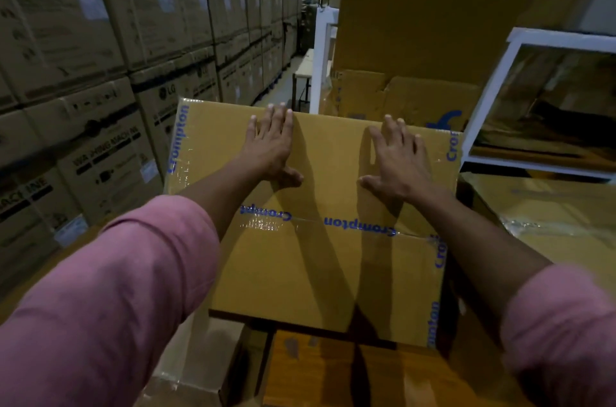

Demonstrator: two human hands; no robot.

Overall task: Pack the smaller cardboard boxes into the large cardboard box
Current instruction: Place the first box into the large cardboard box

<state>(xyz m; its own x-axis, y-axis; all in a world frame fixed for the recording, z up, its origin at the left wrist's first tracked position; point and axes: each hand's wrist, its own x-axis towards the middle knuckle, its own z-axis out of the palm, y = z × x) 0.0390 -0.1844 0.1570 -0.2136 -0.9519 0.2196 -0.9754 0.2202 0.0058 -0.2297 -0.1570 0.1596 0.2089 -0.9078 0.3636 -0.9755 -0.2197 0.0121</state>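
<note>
A large yellow-brown cardboard box [320, 273] printed with blue "Crompton" lettering fills the middle of the view, its top flaps closed and a clear tape strip across the seam. My left hand [271, 146] lies flat on the far left part of the top, fingers straight and reaching the far edge. My right hand [398, 159] presses flat on the far right part, fingers spread. Both pink sleeves reach in from the bottom corners. Whatever is inside the box is hidden. Behind it stands another open cardboard box [410, 39] with a raised flap.
Tall stacks of brown appliance cartons [100, 56] line the left side along a narrow aisle. A white metal rack [533, 73] holds wrapped boxes at right. A wrapped carton [550, 223] sits close on the right, and a brown surface [333, 373] lies below the box.
</note>
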